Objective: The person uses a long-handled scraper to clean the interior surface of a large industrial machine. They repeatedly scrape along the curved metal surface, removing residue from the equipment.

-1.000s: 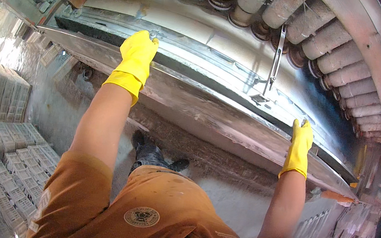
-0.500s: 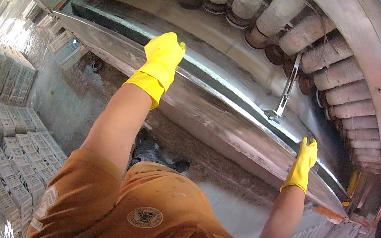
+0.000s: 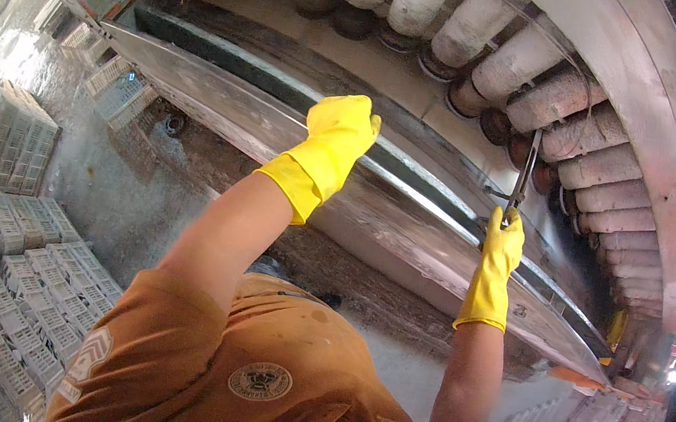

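Observation:
A long dark bar (image 3: 229,61) with a bright metal edge runs from the far left down to the right in front of me. My left hand (image 3: 344,131), in a yellow rubber glove, is closed at the bar's near edge; what its fingers hold is hidden behind the glove. Farther right, my right hand (image 3: 501,244), gloved the same way, has its fingers closed at the lower end of a slim metal bracket (image 3: 527,166). The bracket leans up toward a row of thick pale rollers (image 3: 476,34). Below the bar, a broad metal side panel (image 3: 407,222) faces me.
Stacked pale slotted crates (image 3: 34,287) stand on the left, with another pile (image 3: 5,136) beyond them. A single crate (image 3: 122,93) is near the panel's left end. A heavy curved metal beam (image 3: 654,111) arches over the right side. The floor (image 3: 104,183) looks wet.
My left hand has slid right and nearer along the bar. My right hand has moved left to the bracket, whose lower end it now covers. The view has shifted slightly.

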Tool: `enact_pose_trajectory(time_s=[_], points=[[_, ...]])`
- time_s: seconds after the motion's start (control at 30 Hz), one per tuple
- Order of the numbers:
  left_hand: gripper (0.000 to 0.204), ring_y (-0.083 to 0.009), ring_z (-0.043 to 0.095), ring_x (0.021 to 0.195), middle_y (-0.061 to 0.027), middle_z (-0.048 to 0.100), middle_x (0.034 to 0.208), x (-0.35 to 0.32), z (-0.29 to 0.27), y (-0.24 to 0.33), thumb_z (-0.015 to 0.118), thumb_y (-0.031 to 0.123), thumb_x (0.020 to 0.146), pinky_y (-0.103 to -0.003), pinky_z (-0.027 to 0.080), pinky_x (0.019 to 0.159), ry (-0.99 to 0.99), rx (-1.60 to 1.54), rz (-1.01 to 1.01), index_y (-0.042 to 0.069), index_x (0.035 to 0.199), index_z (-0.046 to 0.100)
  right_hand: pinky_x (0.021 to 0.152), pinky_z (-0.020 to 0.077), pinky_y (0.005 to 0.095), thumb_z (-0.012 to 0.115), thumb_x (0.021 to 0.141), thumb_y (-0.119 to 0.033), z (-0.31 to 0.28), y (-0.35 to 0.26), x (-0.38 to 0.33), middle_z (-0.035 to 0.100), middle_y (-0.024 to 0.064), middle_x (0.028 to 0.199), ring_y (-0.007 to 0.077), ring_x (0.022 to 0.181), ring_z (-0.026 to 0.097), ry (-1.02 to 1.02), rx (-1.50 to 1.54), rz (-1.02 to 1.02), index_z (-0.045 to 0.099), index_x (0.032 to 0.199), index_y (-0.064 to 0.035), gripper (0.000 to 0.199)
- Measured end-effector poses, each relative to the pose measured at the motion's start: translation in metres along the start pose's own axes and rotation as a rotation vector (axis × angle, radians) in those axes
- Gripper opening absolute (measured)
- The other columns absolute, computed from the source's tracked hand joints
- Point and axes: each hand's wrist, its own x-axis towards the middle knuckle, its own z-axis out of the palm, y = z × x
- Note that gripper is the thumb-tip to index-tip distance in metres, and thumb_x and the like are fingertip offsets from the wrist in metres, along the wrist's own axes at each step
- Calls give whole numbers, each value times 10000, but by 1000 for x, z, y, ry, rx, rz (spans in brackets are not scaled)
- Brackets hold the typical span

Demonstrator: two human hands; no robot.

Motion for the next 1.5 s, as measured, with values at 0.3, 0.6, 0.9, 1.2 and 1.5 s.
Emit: enact_pose_trajectory(time_s=[0.3,0.6,0.9,1.2,1.5], points=[[423,-427,692,963,-191,737,992,-2,-15,-23,669,476,913,-537,547,831,-35,-234,295,75,1038,718,929,530,439,579,985,-530,2,-46,-9,750,210,1140,386,1093,707,-31,-48,2,721,1238,-55,556],[601,-411,689,1091,-213,739,1150,69,-121,-216,649,578,933,-486,538,948,-68,46,76,58,1225,720,924,529,461,566,989,-558,-3,-60,-10,748,185,1164,393,1096,701,53,-143,86,730,1227,-83,556],[549,-378,657,1209,-195,706,1284,134,-149,-324,654,524,922,-477,501,1030,41,248,-284,84,1244,717,960,519,458,567,992,-561,-7,-66,-2,734,206,1210,404,1144,686,5,-106,99,729,1246,-58,586],[507,-393,668,1180,-196,717,1254,140,-150,-322,655,509,918,-479,522,994,10,252,-323,91,1193,737,1007,500,448,580,981,-569,-6,-63,1,719,204,1263,387,1206,665,31,-107,84,725,1259,-63,595],[454,-387,689,1133,-181,739,1191,132,-150,-320,712,482,904,-484,545,964,51,224,-331,94,1137,750,986,512,477,597,961,-532,-4,-50,9,705,201,1289,417,1166,674,-127,-238,181,722,1266,-73,565]])
